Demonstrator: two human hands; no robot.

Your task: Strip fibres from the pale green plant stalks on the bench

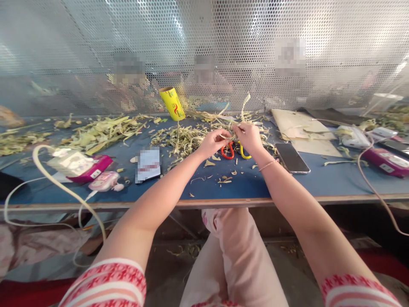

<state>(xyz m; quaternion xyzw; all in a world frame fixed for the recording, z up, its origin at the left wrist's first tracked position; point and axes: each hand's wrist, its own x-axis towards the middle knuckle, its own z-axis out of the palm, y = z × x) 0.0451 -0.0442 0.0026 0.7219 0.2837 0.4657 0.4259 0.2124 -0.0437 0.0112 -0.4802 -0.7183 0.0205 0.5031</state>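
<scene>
Over a heap of pale green dried leaf strips (179, 140), my left hand (213, 143) and my right hand (249, 137) meet almost fingertip to fingertip. Both are closed in a pinch on a thin dried leaf strip (232, 135), whose ends are partly hidden by the fingers. Just under the hands lie scissors; one red handle loop (227, 157) and one yellow handle loop (244, 154) show, while their blades are hidden. Small leaf scraps (225, 180) are scattered on the blue tabletop (211, 192) nearer to me.
A yellow cardboard tube (172, 103) stands tilted by the perforated metal panel (223, 38). One phone (148, 165) lies left, another phone (292, 157) right, before beige card sheets (302, 128). Purple power strips (92, 168) with cables flank both sides. More leaves (105, 132) lie left.
</scene>
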